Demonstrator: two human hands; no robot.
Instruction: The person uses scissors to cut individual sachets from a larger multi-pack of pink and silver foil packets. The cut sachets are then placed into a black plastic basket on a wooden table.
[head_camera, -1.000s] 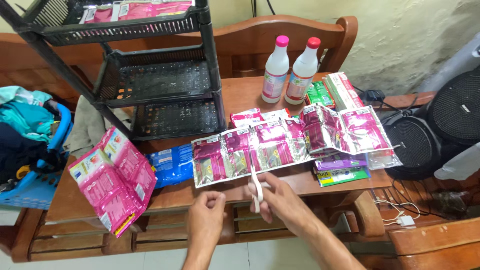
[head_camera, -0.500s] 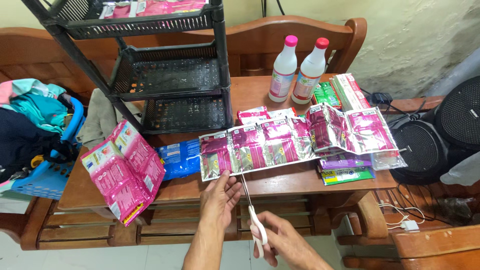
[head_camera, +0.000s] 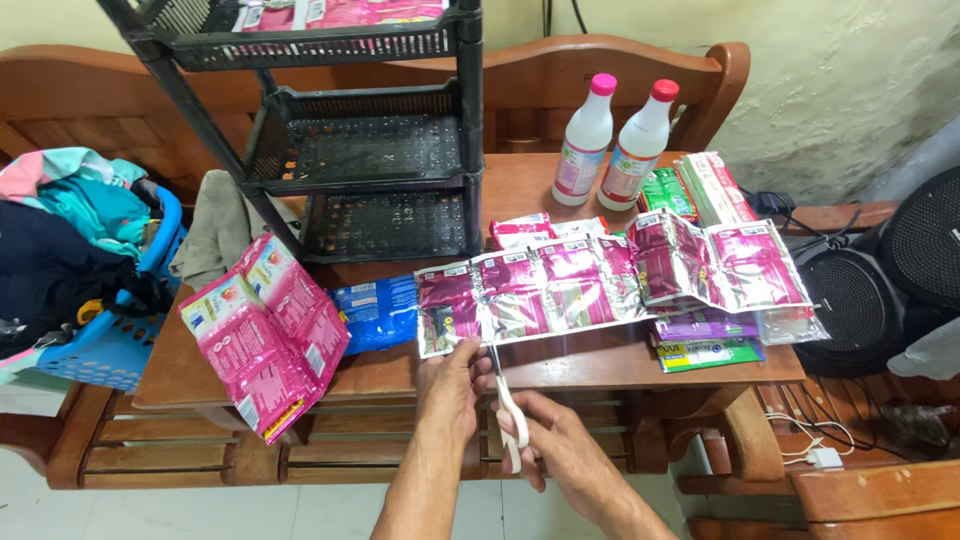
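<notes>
Head view, left to right: my left hand (head_camera: 448, 385) pinches the lower left edge of the long magenta foil sachet strip (head_camera: 610, 280) lying across the brown wooden table (head_camera: 200, 370). My right hand (head_camera: 560, 450) grips white-handled scissors (head_camera: 508, 410), blades at the first seam. I judge the strip uncut: every sachet still joined.

a long strip of joined magenta and silver sachets (head_camera: 610, 285) is stretched flat above the wooden table, its left end lifted at the front edge. white-handled scissors (head_camera: 508, 410) stand nearly upright under it, blades touching its lower edge.
</notes>
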